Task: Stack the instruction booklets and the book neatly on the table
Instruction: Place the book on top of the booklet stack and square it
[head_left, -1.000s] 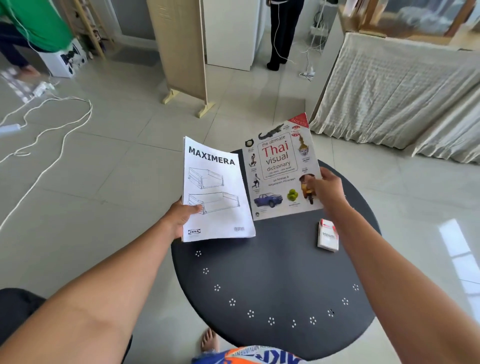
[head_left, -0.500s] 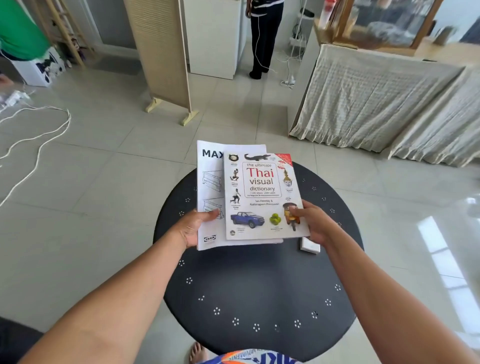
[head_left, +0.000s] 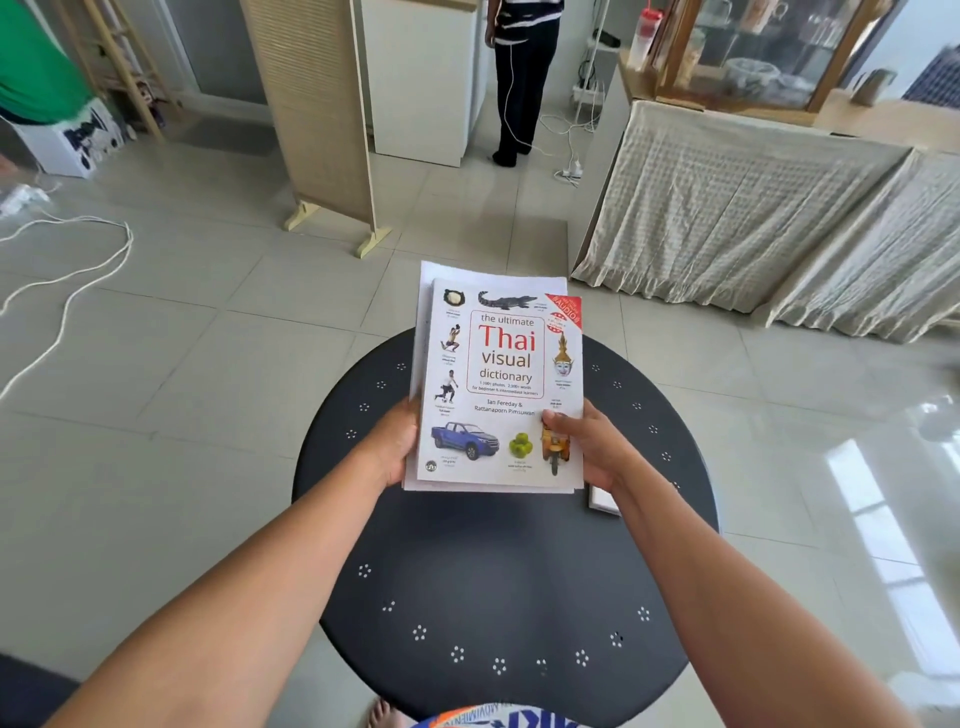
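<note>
The Thai visual dictionary book (head_left: 506, 384) lies on top of the white instruction booklet (head_left: 427, 275), which shows only as a thin border at the left and far edges. I hold the pair above the round black table (head_left: 498, 571). My left hand (head_left: 392, 452) grips the left edge of the stack. My right hand (head_left: 584, 449) grips the right edge, its thumb on the book's cover.
A small white box (head_left: 602, 501) lies on the table just under my right hand. Beyond the table are a cloth-covered bench (head_left: 753, 218), a wooden panel (head_left: 317, 104), a standing person (head_left: 524, 73) and white cables (head_left: 67, 270) on the tiled floor.
The book has slid left from beside the booklet onto it, covering its title. Both hands have drawn together and now hold the two as one stack.
</note>
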